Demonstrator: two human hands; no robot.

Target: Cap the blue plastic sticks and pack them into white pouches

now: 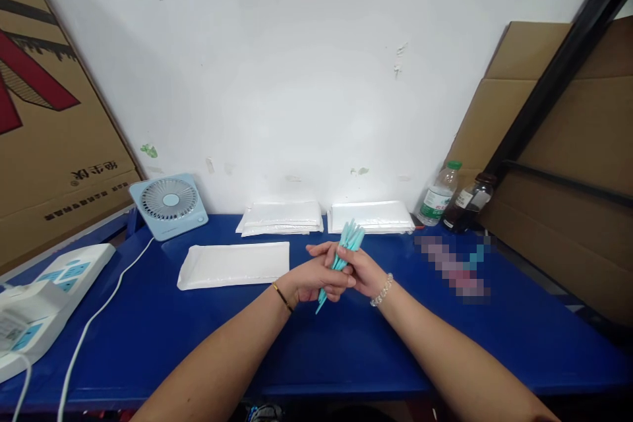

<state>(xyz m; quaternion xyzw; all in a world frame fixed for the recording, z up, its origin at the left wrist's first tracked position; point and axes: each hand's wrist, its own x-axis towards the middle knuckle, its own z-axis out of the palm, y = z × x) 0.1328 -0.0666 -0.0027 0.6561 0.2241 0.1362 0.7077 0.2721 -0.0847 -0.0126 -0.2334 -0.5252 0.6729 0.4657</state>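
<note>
A bundle of slim turquoise sticks point(351, 237) is gripped between my two hands above the blue table point(346, 356). It is tilted, its upper ends fanning out to the right and one pointed end showing below. My left hand point(316, 277) closes around the lower part of the bundle. Pressed against it, my right hand point(364, 270) holds the bundle from the other side with its thumb across the sticks. The fingers overlap, so the middle of the bundle is partly hidden. Just left of my hands lies a flat white packet point(233, 265).
Against the wall lie two stacks of white packets, a left stack point(279, 216) and a right stack point(370, 215). A blue fan point(171, 201) and a power strip point(74, 273) stand left. At right are a clear bottle point(438, 198), a dark bottle point(467, 204) and a pixelated patch.
</note>
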